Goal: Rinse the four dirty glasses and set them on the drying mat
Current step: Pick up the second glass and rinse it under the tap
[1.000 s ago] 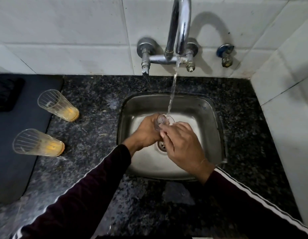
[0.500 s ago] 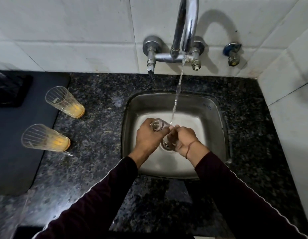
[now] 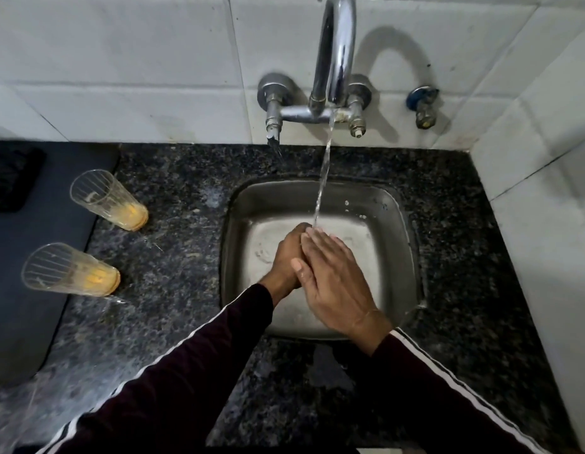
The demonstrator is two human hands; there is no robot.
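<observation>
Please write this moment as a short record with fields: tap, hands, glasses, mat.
tap: running, stream falls on the hands over the sink
hands: left hand and right hand pressed together; any glass between them is hidden
glasses: far glass and near glass on the counter, orange residue inside
mat: dark, left of the glasses

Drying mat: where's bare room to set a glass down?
Mat is bare left of the two glasses, below the black object. Granite between glasses and sink is also free. Sink crowded: left hand and right hand under stream.
</observation>
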